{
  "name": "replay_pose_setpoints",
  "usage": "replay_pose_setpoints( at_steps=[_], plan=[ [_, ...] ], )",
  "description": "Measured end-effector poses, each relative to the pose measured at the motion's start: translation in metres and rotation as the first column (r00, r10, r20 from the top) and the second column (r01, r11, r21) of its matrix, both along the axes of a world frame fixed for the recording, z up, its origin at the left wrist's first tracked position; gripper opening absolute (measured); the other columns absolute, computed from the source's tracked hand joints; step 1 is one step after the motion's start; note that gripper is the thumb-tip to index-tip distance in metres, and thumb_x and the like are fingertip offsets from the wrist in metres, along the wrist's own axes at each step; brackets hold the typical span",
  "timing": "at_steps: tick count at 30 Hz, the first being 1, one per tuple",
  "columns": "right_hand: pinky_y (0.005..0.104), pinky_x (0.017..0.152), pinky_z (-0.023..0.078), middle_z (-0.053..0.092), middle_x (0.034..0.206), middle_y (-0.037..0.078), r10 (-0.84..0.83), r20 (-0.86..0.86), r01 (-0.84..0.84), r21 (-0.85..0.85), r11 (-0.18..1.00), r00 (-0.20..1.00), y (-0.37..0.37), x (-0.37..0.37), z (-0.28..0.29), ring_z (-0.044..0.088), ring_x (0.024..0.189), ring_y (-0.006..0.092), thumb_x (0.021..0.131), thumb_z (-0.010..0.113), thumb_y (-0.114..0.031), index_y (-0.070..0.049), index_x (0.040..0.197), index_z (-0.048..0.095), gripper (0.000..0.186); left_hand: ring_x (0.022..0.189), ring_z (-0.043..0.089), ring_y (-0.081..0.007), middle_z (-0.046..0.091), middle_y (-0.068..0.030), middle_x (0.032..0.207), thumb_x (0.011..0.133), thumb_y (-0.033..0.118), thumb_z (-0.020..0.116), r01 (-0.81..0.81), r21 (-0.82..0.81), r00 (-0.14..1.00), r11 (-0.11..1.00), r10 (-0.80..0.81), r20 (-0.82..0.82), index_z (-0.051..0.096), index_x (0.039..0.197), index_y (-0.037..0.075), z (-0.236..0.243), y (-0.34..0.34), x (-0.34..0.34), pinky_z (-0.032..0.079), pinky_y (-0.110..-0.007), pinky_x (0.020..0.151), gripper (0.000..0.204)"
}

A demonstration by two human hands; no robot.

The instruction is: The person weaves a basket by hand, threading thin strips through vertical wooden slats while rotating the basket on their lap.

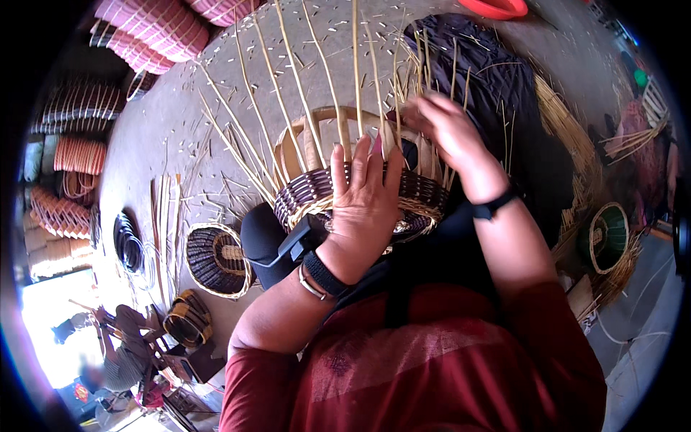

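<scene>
Wicker basket (306, 190): on the person's lap, dark weave with a pale braided edge, slender stakes (356, 72) fanning outward.
Left hand (365, 201): nearly flat over the basket's near wall, fingers straight and slightly parted.
Right hand (448, 133): raised beside the right-side stakes, blurred; I cannot tell whether it grips one.
Floor (165, 137): grey, dark cloth (497, 97) spread ahead, rightward.

One left hand (363, 209) and one right hand (448, 133) showed with one brown woven basket (306, 191). Apart from it sat three more — one dark basket (205, 259) and one black-and-yellow basket (188, 322) to the left, one green basket (612, 236) to the right. Far off lay one red basin (498, 6). Pink woven wares (162, 27), stacked far left, overlapped too much to count.
</scene>
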State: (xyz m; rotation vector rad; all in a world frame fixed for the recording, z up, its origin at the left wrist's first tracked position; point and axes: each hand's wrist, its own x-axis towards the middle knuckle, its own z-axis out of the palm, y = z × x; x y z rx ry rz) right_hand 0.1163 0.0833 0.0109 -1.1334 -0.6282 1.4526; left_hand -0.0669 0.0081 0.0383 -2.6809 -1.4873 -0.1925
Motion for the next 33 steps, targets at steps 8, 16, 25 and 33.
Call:
replay_pose_setpoints(
  at_steps=[8,16,25,33],
  plan=[
    [0.0350,0.074,0.058,0.063,0.131,0.019,-0.142,0.788,-0.052,0.216,0.975,0.599,0.039,-0.021,-0.042,0.071,0.093,0.0232,0.092,0.061,-0.003,-0.015,0.157,0.029,0.074,0.126,0.049,-0.0308,0.058,-0.0120,0.117,0.059,0.037,0.091,0.153,-0.125,0.986,0.980,-0.142,0.089,0.058,0.124,0.009,0.004,0.020,-0.007,0.032,-0.047,0.116,0.078],
    [0.0264,0.060,0.034,0.041,0.072,-0.005,-0.321,-0.422,0.258,-0.202,0.945,0.848,-0.049,0.054,0.016,0.038,0.062,0.0083,0.103,0.057,-0.021,-0.007,0.129,0.061,0.030,0.111,0.056,-0.0294,0.061,-0.0073,0.103,0.049,0.039,0.092,0.206,0.042,0.952,0.978,-0.210,0.223,0.065,0.114,0.012,0.015,0.018,-0.038,0.041,-0.045,0.104,0.075],
    [0.0294,0.069,0.046,0.050,0.074,-0.001,0.105,-0.186,0.006,0.517,0.856,0.977,-0.052,-0.039,0.115,0.046,0.065,0.0092,0.110,0.043,-0.026,-0.004,0.144,0.050,0.041,0.093,0.059,-0.0281,0.062,-0.0049,0.089,0.056,0.041,0.091,-0.035,0.229,0.897,0.973,-0.071,0.437,0.067,0.109,0.013,0.037,-0.006,-0.097,0.042,-0.044,0.091,0.064],
    [0.0224,0.052,0.035,0.037,0.067,-0.007,0.083,-0.041,-0.079,0.097,0.992,0.996,-0.052,-0.024,0.029,0.034,0.055,0.0045,0.110,0.047,-0.027,-0.005,0.129,0.060,0.033,0.126,0.046,-0.0369,0.053,-0.0162,0.131,0.059,0.038,0.092,-0.191,-0.006,0.881,0.982,0.174,0.440,0.057,0.136,0.011,-0.030,-0.036,-0.071,0.032,-0.051,0.109,0.088]
  ],
)
